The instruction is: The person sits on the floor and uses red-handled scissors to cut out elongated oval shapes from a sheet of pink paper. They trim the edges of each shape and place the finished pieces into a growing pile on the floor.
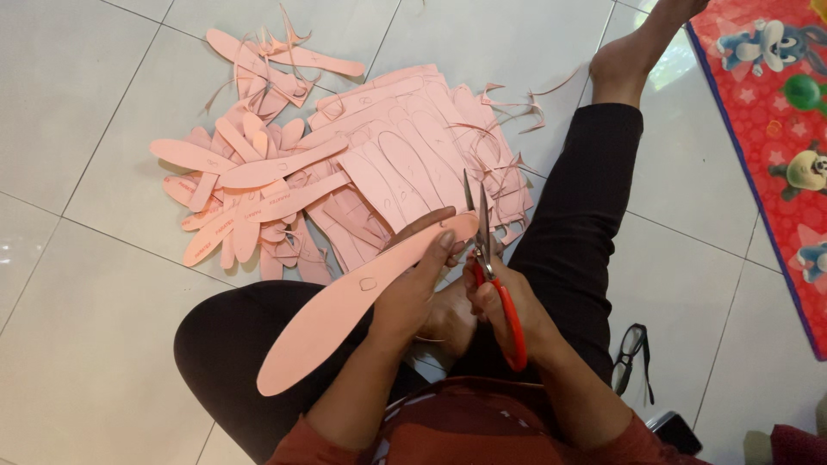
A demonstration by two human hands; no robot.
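Pink cutout [345, 310] slanting lower-left to upper-right, toward scissors [487, 258].

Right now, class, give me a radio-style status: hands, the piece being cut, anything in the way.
Left hand grips pink cut-out. Right hand holds red-handled scissors, blades at its tip. Pile of pink pieces beyond; path clear.

The scissors' [485, 250] red handles sit mostly inside the right hand [508, 310], so the finger loops cannot be seen. The left hand [413, 288] covers the middle of the long pink cut-out [336, 314]. Lower sheets in the pink pile [405, 155] lie buried under upper ones — their small printed marks are too tiny to make out. The play mat [767, 112] and the eyeglasses' [631, 355] neighbour, a dark object at the bottom edge, are cut off.
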